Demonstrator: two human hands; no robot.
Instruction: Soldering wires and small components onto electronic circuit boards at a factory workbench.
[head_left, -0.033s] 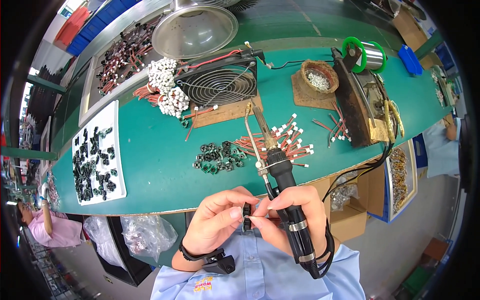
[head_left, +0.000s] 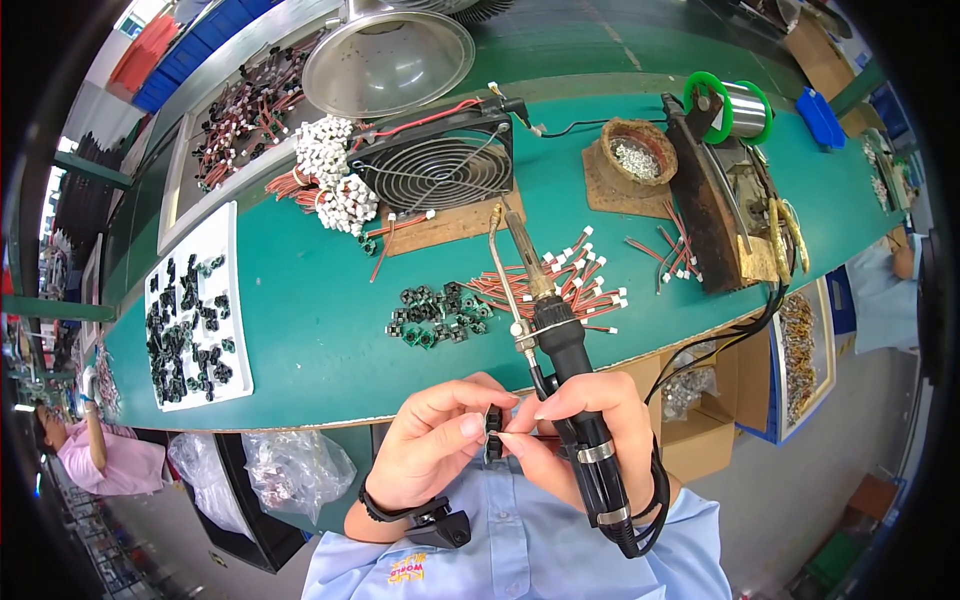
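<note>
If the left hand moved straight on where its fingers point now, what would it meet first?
Beyond the small black component held in the left hand, it would probably first meet the right hand, though the exact depth is unclear.

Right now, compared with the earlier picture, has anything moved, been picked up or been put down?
Nothing has visibly changed: nothing was taken hold of or let go. The left hand still pinches the small black part, and the right hand still holds the soldering iron. The loose wire leads and small dark parts lie as before.
</note>
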